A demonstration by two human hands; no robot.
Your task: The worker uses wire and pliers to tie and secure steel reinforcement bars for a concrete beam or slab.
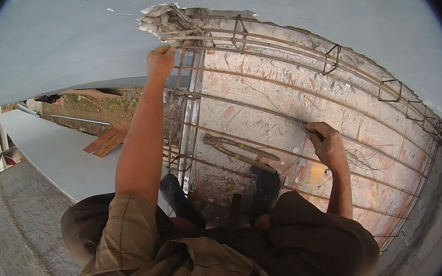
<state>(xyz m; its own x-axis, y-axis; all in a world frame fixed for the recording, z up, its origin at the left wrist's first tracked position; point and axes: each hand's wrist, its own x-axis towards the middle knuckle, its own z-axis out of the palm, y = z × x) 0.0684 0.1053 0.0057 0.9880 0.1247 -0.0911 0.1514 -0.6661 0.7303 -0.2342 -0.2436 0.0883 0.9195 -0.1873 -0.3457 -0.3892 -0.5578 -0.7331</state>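
Head view: both bare hands reach into a lattice of steel bars (246, 105) set over a pale, rust-stained panel (286, 93). The left hand (160, 64) is at the lattice's upper left corner, just below the ragged broken concrete (158, 20). Its fingers are curled in and pressed together beside the bar ends; what, if anything, sits inside that grip is hidden.

The right hand (329, 143) is farther right, over the middle of the lattice, with thumb and fingertips drawn together in a pinch right at one of the long bars — whether they hold the bar itself or a thin wire against it, I cannot tell. Right of this hand, a loose tangle of thin wire (364, 159) lies near the wrist.

Long-handled pincers (244, 146) lie below and left of the right hand, untouched, their head to the left and their handles slightly parted — the handle ends are just above the tip of a dark boot (265, 192). Along the top run bars with square steel ties (391, 91).
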